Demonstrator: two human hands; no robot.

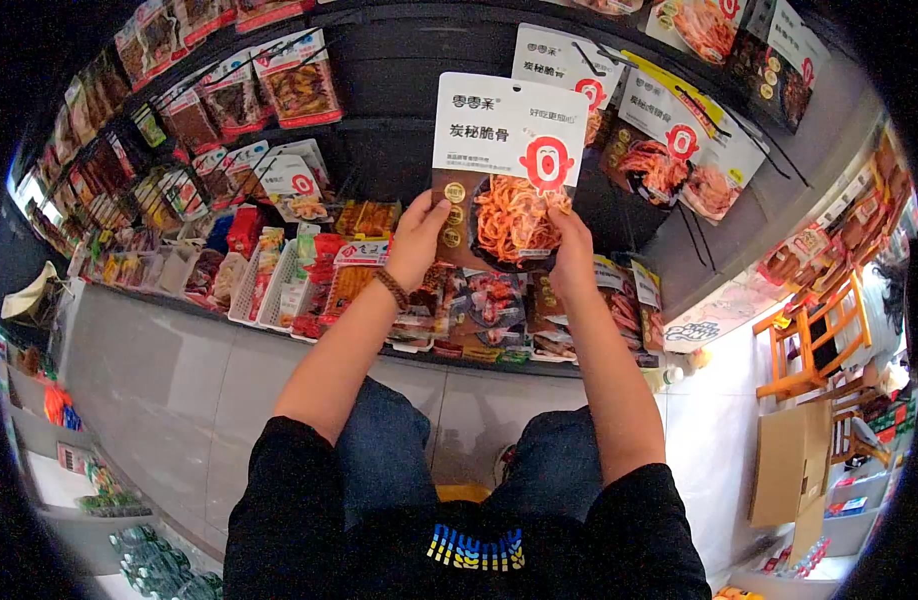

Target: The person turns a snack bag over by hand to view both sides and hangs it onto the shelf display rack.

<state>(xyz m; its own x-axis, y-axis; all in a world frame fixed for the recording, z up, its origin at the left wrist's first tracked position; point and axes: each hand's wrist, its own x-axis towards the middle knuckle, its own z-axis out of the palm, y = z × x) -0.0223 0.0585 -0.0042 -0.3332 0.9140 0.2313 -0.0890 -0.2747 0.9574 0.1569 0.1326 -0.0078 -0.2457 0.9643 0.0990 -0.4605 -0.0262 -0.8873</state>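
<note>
A snack pouch (509, 150), white on top and dark brown below with a picture of reddish food, is held upright in front of the rack. My left hand (417, 240) grips its lower left edge; a beaded bracelet (391, 288) circles that wrist. On the lower right side, my right hand (573, 248) pinches the pouch, thumb on the front. Fingers behind it are hidden. Just behind and to the right, similar white-topped pouches (554, 62) hang on wire hooks.
Hanging packets (297, 80) fill the dark rack at left. White baskets (279, 290) of packaged snacks line the bottom shelf. At right are a wooden chair (824, 330) and a cardboard box (791, 465). Green bottles (159, 565) stand at lower left. Grey floor tiles (169, 370) lie below.
</note>
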